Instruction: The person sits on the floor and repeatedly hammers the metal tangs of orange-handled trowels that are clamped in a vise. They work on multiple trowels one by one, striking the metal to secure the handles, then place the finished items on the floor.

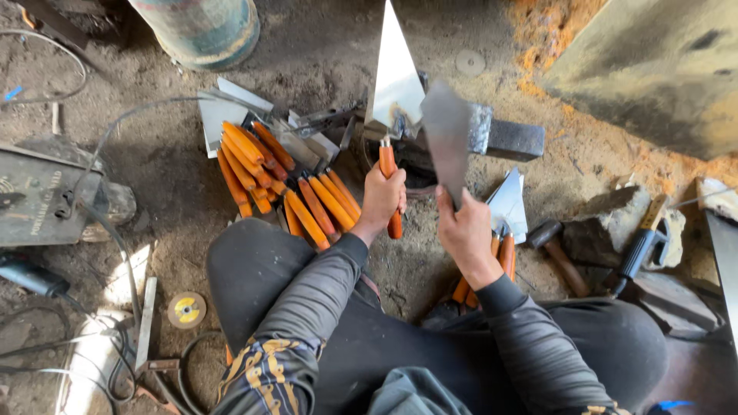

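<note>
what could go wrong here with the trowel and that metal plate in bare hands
The right hand grips a bare metal plate by its edge, so it may cut the palm. The left hand holds the trowel point-up near it; a slip could jab. The loose pile of trowels crowds the knee.

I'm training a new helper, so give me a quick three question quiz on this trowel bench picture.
1. True or false: the left hand grips a trowel by its orange handle.
2. What does the right hand hold? A) a flat grey metal blade B) the hammer C) a yellow disc
3. Fill in: the pile of orange-handled trowels lies to the person's ____ side.

Key: 1 true; 2 A; 3 left.
</note>
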